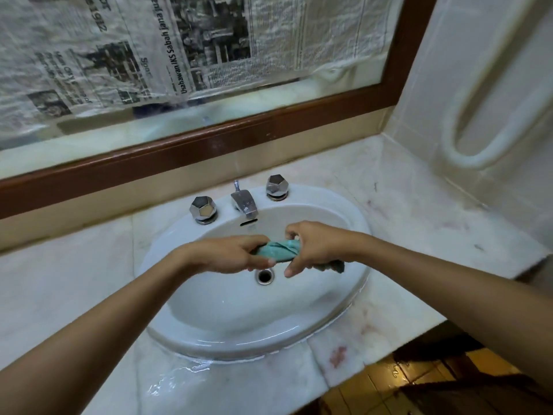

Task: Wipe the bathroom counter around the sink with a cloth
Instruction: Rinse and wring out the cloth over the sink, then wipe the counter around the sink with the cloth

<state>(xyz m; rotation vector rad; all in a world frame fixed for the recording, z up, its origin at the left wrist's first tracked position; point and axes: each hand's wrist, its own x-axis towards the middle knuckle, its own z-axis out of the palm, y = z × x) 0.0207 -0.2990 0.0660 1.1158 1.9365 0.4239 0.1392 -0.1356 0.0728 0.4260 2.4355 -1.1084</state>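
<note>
A teal cloth [281, 249], twisted into a tight roll, is held over the white oval sink [239, 310], just above the drain [264, 276]. My left hand [230, 253] grips the roll's left end and my right hand [314, 245] grips its right end. A loose dark tail of the cloth hangs below my right wrist. The pale marble counter [398, 211] surrounds the sink, with a film of water at its front edge.
A chrome spout [246, 202] with two faceted chrome knobs [203, 209] [278, 187] stands behind the basin. A wood-framed mirror [179, 151] covered with newspaper runs along the back. A white bar [466, 157] is on the tiled right wall. The counter ends at front right.
</note>
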